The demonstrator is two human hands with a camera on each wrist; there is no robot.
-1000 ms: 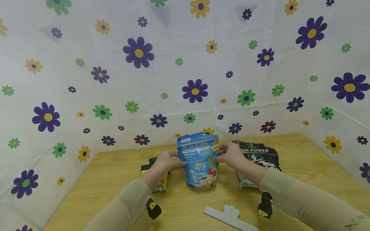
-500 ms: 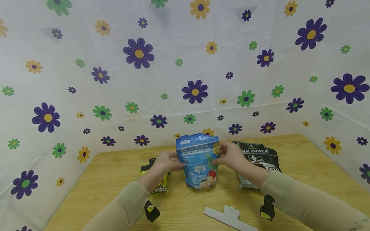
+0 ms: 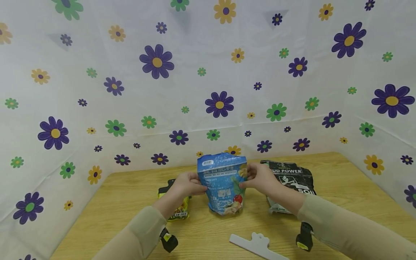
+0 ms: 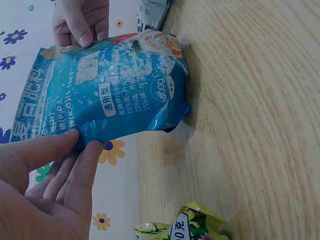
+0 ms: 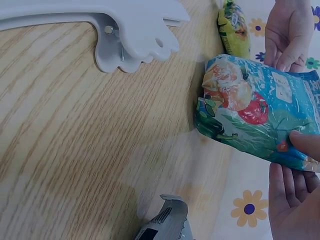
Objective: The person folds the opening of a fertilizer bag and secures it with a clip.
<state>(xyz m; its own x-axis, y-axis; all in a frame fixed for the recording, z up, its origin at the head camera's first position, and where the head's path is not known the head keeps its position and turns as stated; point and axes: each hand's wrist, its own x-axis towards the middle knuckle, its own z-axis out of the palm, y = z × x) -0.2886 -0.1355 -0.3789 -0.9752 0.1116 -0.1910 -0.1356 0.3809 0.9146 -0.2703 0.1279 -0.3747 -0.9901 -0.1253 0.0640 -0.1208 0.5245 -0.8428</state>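
Observation:
A blue fertilizer bag (image 3: 221, 187) stands upright in the middle of the table, with vegetables printed near its bottom. My left hand (image 3: 186, 186) pinches its left edge, thumb on the front and fingers behind. On the opposite edge my right hand (image 3: 261, 177) pinches it the same way. The left wrist view shows the bag's printed front (image 4: 110, 90) with the left thumb pressed on it. In the right wrist view the bag's vegetable print (image 5: 250, 105) faces the camera, and its lower end is close to the wood.
A black soil bag (image 3: 289, 177) lies behind my right forearm. Partly hidden by my left arm is a yellow bag (image 3: 180, 211) with a black top. A white sealing clip (image 3: 256, 245) rests on the wooden table (image 3: 208, 238) near its front. Flower-printed cloth (image 3: 195, 86) walls the back and sides.
Both hands keep hold of the fertilizer bag, whose top has tipped slightly toward me. The right wrist has shifted a little to the right, and the head view has tilted up slightly.

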